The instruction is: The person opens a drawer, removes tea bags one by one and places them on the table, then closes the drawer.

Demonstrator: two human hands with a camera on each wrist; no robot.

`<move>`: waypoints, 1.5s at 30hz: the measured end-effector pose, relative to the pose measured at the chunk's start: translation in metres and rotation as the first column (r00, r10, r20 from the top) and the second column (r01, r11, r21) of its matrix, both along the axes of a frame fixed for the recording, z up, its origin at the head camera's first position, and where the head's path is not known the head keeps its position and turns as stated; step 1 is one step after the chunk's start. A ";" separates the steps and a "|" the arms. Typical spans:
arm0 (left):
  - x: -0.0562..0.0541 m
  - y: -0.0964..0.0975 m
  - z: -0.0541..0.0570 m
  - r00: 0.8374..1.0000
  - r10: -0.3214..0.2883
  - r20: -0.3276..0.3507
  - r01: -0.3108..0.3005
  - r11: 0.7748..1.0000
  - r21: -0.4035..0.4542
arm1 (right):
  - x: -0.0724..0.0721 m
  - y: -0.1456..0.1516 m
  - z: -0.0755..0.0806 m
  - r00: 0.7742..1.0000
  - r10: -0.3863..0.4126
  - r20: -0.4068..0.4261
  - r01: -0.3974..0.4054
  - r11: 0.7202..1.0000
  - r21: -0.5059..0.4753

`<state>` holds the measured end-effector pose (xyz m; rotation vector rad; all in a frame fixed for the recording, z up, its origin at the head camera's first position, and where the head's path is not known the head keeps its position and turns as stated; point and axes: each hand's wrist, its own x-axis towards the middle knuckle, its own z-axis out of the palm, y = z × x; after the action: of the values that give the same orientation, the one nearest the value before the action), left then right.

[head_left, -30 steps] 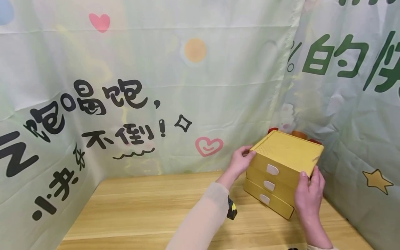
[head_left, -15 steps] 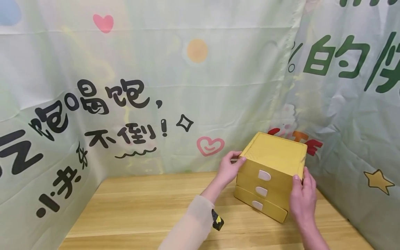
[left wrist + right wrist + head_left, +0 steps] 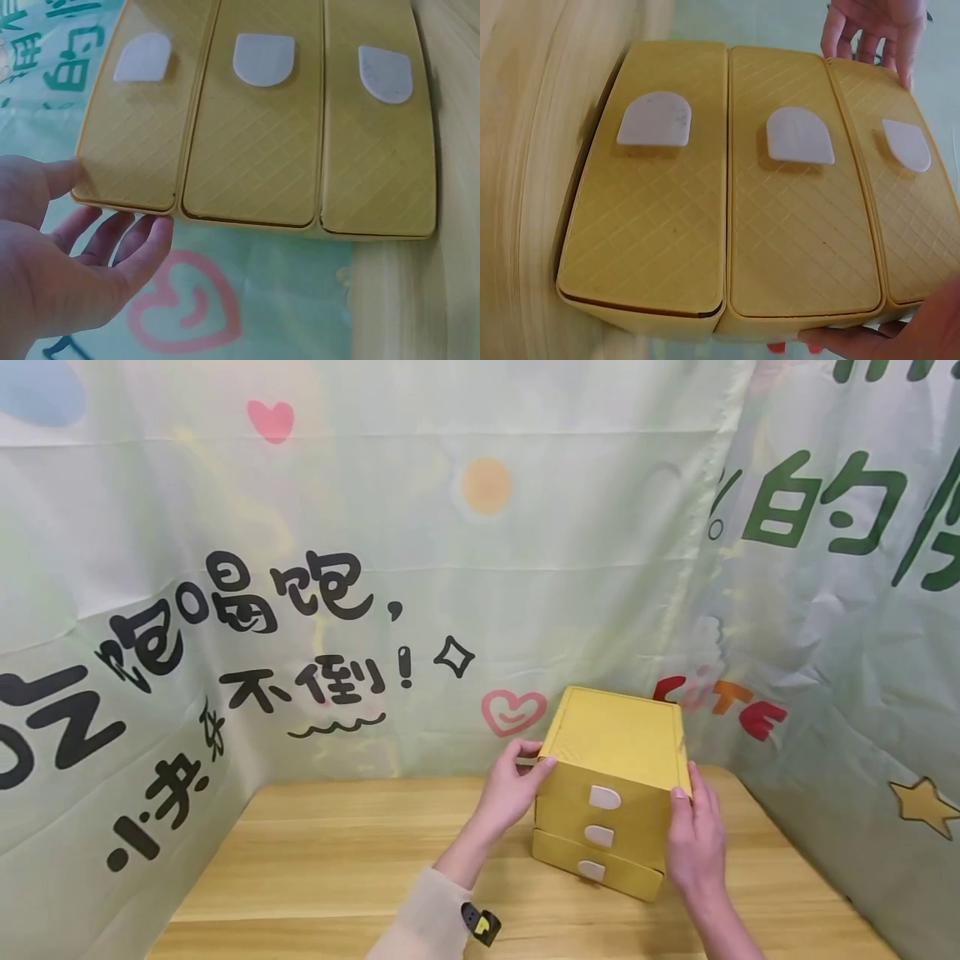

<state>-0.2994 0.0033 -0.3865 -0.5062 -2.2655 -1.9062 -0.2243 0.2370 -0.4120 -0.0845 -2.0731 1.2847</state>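
The cabinet (image 3: 611,768) stands upright on the bench, between the left hand (image 3: 513,789) and the right hand (image 3: 696,843). It is yellow and has three stacked drawers, each with a textured front and a pale tab (image 3: 264,58). The drawer contents are hidden.

Left hand: bent round the cabinet's upper front corner, thumb at the front edge, fingers partly curled against the side. Right hand: on the opposite side, thumb at the front corner, fingers extended along the side wall. Each hand opens only as wide as its corner grip requires; the cabinet is held between them.

A pale sleeve (image 3: 435,914) covers the left forearm, with a black-and-yellow device (image 3: 482,923) beside the cuff. The bench (image 3: 337,860) extends below both hands.

Beyond the hands hangs a printed cloth (image 3: 562,610). Legible writing: "CUTE" (image 3: 731,696), behind the right hand; black characters "喝饱" (image 3: 243,597) and "不倒!" (image 3: 337,681), farther off to the left of the left hand.
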 end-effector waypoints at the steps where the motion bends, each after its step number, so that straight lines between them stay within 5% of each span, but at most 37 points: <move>1: 0.003 -0.006 0.000 1.000 0.004 -0.002 -0.004 1.000 -0.005 | 0.000 -0.004 0.000 1.000 0.007 0.000 -0.007 1.000 0.004; 10: 0.023 -0.055 0.003 0.998 0.049 -0.044 -0.051 0.998 -0.039 | -0.008 -0.035 -0.001 0.992 0.127 -0.008 -0.126 0.990 0.055; 20: 0.037 -0.097 0.003 0.986 0.165 -0.013 -0.165 0.986 -0.036 | -0.028 -0.071 -0.002 0.971 0.237 0.008 -0.237 0.966 0.099; 33: 0.031 -0.126 0.001 0.968 0.250 -0.026 -0.250 0.968 -0.005 | -0.051 -0.101 -0.002 0.949 0.301 0.090 -0.311 0.941 0.136; 45: 0.026 -0.145 0.006 0.970 0.238 -0.052 -0.240 0.969 -0.049 | -0.053 -0.115 -0.002 0.945 0.313 0.091 -0.324 0.934 0.151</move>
<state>-0.2730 -0.1420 -0.3800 -0.2649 -2.2391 -1.7030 -0.2774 0.1217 -0.4135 0.2997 -2.3103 1.3031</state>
